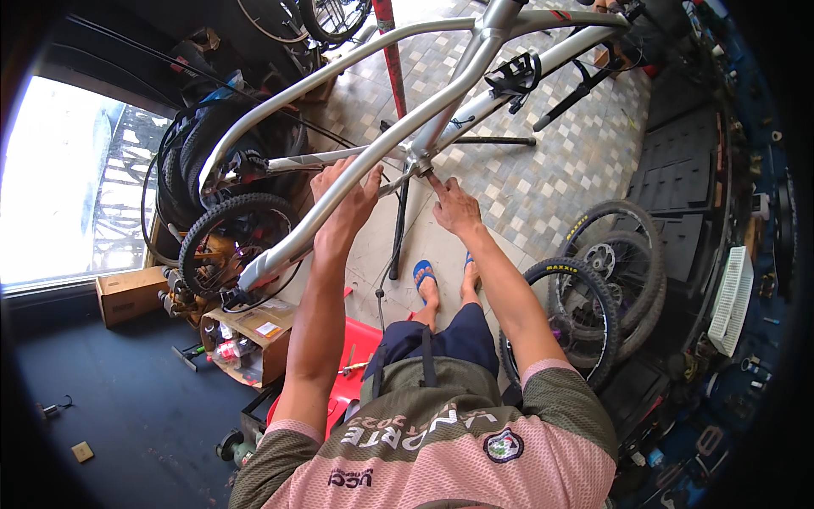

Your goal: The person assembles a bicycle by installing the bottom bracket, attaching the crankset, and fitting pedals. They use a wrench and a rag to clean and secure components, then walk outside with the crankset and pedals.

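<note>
A silver bicycle frame [352,188] without wheels is held up in front of me. My left hand [349,202] is curled behind its near rear tube, with the fingers closed and partly hidden. A slim silver bar [395,183] runs from beside this hand toward the bottom bracket [420,163]; whether it is a tool handle or a frame tube, I cannot tell. My right hand [456,208] is just below the bottom bracket. Its index finger reaches up and touches the bracket's lower edge, and no object shows in its grasp. A black bottle cage [514,82] is fitted on the frame.
Two bicycle wheels [585,293] lean at my right. At left stand another small knobby tyre [239,246], an open cardboard box [254,339] and piled black tyres [199,144]. A red plastic seat [360,335] is behind my legs. A red stand post [389,59] rises beyond the frame.
</note>
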The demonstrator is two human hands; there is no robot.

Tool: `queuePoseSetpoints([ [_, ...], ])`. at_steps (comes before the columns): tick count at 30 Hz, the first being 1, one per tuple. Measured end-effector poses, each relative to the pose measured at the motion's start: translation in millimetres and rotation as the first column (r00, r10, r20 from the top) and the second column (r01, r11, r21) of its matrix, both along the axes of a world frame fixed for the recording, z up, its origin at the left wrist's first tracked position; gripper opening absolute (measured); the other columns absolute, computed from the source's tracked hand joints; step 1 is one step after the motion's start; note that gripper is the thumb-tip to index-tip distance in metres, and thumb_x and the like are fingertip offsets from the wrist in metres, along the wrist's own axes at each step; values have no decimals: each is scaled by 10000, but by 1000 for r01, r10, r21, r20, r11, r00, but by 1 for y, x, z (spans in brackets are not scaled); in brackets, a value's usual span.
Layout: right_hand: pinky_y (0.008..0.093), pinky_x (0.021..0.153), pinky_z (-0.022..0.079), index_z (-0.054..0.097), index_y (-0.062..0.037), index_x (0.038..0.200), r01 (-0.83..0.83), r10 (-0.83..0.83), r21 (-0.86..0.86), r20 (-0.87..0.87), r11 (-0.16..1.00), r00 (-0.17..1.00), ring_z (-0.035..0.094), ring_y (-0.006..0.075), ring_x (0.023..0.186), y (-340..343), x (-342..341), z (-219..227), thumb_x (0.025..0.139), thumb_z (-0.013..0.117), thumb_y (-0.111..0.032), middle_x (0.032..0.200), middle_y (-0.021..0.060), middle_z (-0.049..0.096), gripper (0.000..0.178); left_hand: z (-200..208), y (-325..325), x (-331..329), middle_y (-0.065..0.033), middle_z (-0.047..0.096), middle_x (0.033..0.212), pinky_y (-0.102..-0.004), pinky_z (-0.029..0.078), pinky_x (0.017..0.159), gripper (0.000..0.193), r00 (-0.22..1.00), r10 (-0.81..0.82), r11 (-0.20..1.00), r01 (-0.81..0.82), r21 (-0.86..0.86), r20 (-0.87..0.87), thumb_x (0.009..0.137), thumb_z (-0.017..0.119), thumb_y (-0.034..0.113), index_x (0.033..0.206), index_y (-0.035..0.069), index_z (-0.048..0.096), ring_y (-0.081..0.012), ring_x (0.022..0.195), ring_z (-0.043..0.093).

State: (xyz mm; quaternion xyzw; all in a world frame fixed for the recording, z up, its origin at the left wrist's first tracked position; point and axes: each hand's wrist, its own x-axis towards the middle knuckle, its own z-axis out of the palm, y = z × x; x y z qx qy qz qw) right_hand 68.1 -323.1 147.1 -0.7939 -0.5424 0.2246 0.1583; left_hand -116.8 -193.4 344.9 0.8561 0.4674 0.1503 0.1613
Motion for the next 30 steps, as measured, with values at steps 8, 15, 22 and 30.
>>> queuePoseSetpoints([
  [8, 317, 705, 555, 424, -270, 1569, 279, -46, 215, -711, 936, 701, 581, 159, 701, -21, -12, -25, 838, 664, -115, 1095, 107, 555, 784, 3, -2, 3, -221, 726, 1136, -494, 517, 935, 420, 989, 40, 991, -58, -121, -141, 958, 695, 454, 1180, 98, 715, -406, 1094, 683],
  [15, 272, 637, 529, 442, -194, 1553, 240, -113, 216, -476, 946, 872, 603, 135, 793, -2, -13, -19, 867, 687, -136, 999, 67, 578, 731, 4, -2, 5, -194, 739, 1131, -457, 513, 958, 397, 994, 9, 997, -18, -76, -108, 960, 707, 395, 1125, 34, 725, -388, 1097, 687],
  [22, 254, 548, 424, 497, -167, 1504, 488, -73, -193, -965, 851, -253, 508, 78, 656, 3, -22, -16, 915, 653, -100, 989, -1, 613, 613, 3, -7, 6, -188, 737, 1086, -455, 501, 965, 366, 993, 13, 998, -20, -54, -115, 956, 712, 360, 1100, 24, 732, -375, 1066, 689],
  [30, 264, 570, 382, 671, -99, 1227, 486, 271, -315, -534, 815, -801, 506, 119, 671, 2, -37, -22, 880, 627, -164, 930, 2, 672, 356, 14, -10, 11, -184, 740, 1084, -442, 508, 949, 361, 992, 25, 992, -40, -120, -126, 948, 722, 345, 1081, 9, 734, -365, 1021, 697],
])
